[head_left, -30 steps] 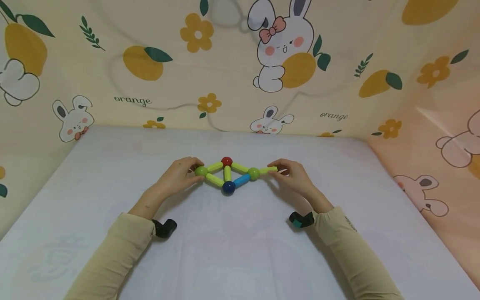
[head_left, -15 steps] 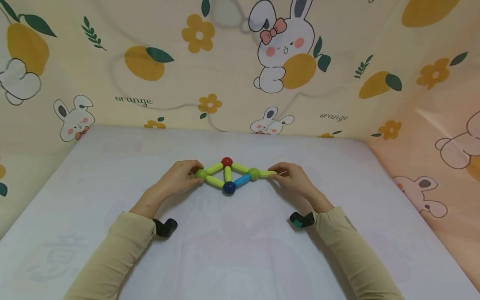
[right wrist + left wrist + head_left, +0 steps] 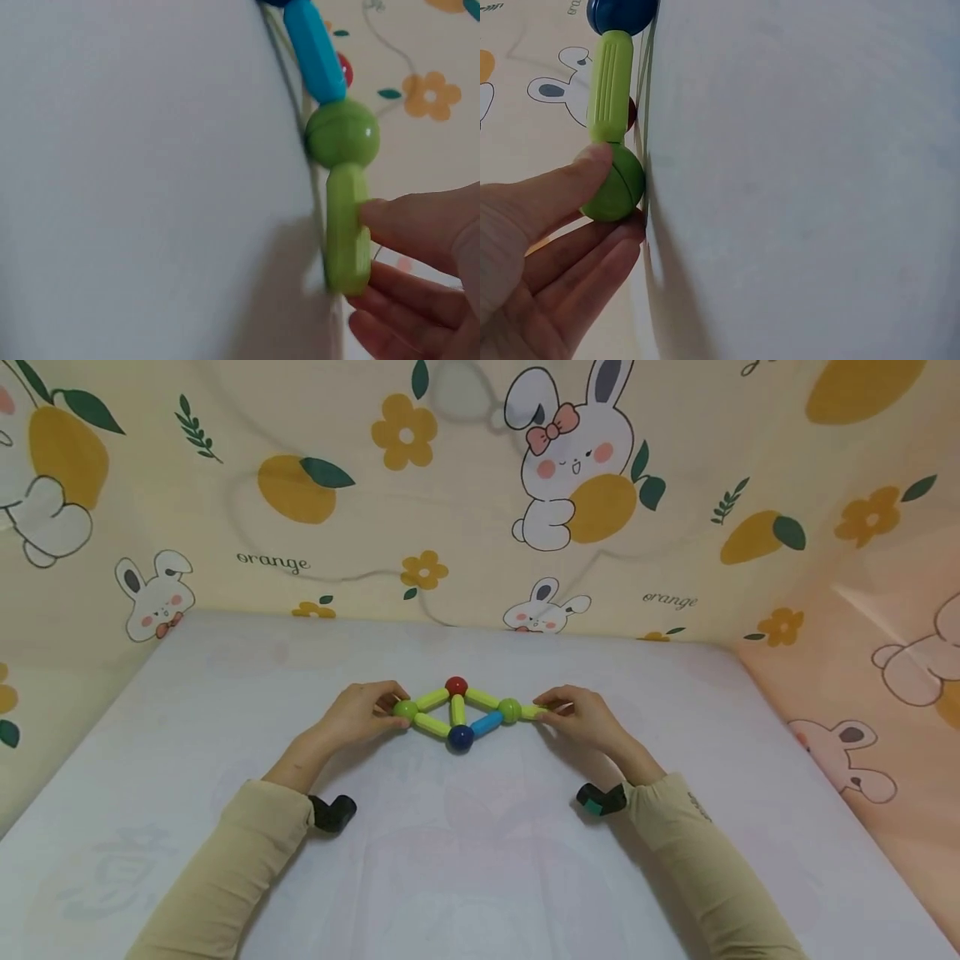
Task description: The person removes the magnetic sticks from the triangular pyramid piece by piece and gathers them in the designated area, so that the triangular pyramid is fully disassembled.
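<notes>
A flat diamond of balls and rods, like a magnetic building toy, lies between the hands in the head view. Its far corner is a red ball [image 3: 456,686], its near corner a dark blue ball [image 3: 461,737]. Yellow-green rods form most sides and the crosspiece; one side is a blue rod [image 3: 487,723]. My left hand [image 3: 360,714] pinches the left green ball [image 3: 619,191], thumb where the rod joins it. From the right green ball [image 3: 510,710] a further yellow-green rod [image 3: 348,232] sticks out, and my right hand [image 3: 581,717] pinches it between thumb and fingers.
A white-covered table [image 3: 480,860] spreads under both arms. Behind it rises a cream cloth [image 3: 465,510] printed with rabbits and oranges, continuing along both sides. Dark wrist devices [image 3: 333,814] show at the cuffs.
The right-hand rod's outer end has dropped slightly, and the right hand covers more of it. Both hands sit a little lower in view, still holding the same pieces. The camera has shifted slightly.
</notes>
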The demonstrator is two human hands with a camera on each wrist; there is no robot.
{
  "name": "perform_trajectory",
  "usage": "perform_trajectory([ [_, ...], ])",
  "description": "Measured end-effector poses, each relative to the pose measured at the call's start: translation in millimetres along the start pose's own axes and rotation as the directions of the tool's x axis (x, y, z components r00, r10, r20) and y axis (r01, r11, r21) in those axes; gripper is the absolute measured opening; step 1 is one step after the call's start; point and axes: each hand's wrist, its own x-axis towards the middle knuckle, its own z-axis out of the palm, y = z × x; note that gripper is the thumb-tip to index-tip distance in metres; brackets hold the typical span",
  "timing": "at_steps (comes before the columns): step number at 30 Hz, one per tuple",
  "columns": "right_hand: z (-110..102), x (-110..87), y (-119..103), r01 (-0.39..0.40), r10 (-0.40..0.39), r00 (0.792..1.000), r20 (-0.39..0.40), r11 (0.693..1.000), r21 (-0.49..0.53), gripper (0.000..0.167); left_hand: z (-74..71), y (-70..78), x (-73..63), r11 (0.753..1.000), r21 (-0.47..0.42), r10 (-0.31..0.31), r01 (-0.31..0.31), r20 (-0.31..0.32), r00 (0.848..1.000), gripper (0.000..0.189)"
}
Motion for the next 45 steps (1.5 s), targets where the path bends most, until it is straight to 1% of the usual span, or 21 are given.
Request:
perform_trajectory([
  [4,1,3.3,-9,0.029,-0.028,0.998,-0.062,0.999,0.023,0.028,-0.9,3.1,0.9,1.000,0.018,-0.012,0.012,0.003,1.000,0.035],
  [7,3,7.5,-19,0.073,-0.066,0.991,-0.119,0.996,0.056,0.028,-1.3,4.6,1.6,0.999,0.039,-0.018,0.019,-0.005,1.000,0.034],
  [11,10,13.2,-33,0.121,-0.104,0.984,-0.146,0.986,0.113,0.028,-0.6,6.1,2.1,0.996,0.071,-0.045,0.045,-0.011,0.999,0.034],
  [14,18,15.9,-41,0.129,-0.109,0.984,-0.140,0.982,0.137,0.028,0.6,8.5,1.7,0.994,0.075,-0.078,0.077,0.004,0.997,0.034],
  [16,24,17.6,-46,0.132,-0.112,0.984,-0.136,0.980,0.148,0.028,1.4,9.9,0.7,0.994,0.068,-0.085,0.084,0.006,0.996,0.033],
  [18,30,19.8,-51,0.139,-0.119,0.984,-0.132,0.978,0.154,0.028,1.2,11.6,-0.5,0.995,0.057,-0.081,0.081,-0.003,0.997,0.032],
  [19,33,21.0,-53,0.138,-0.119,0.984,-0.129,0.978,0.155,0.028,0.8,12.4,-1.3,0.996,0.061,-0.063,0.064,-0.018,0.998,0.031],
  [22,43,24.8,-59,0.144,-0.127,0.986,-0.111,0.977,0.158,0.028,0.1,13.4,-2.3,0.997,0.057,-0.040,0.043,-0.039,0.998,0.029],
  [30,63,26.7,-74,0.151,-0.147,0.988,-0.038,0.972,0.182,0.027,2.1,9.5,-0.8,0.997,0.051,-0.058,0.059,-0.016,0.998,0.029],
  [33,69,29.1,-78,0.188,-0.187,0.982,-0.019,0.971,0.148,0.027,2.1,9.9,-0.3,0.997,0.056,-0.048,0.049,-0.028,0.998,0.029],
  [37,75,32.5,-82,0.273,-0.274,0.962,-0.003,0.958,0.093,0.027,2.2,10.6,0.6,0.997,0.060,-0.037,0.040,-0.040,0.998,0.029],
  [40,80,32.4,-83,0.287,-0.287,0.958,-0.003,0.954,0.083,0.026,3.1,10.2,0.5,0.998,0.056,-0.036,0.038,-0.039,0.999,0.029],
  [45,85,32.2,-82,0.279,-0.280,0.960,-0.004,0.957,0.072,0.026,4.2,10.9,-0.3,0.998,0.055,-0.027,0.030,-0.044,0.999,0.029],
])
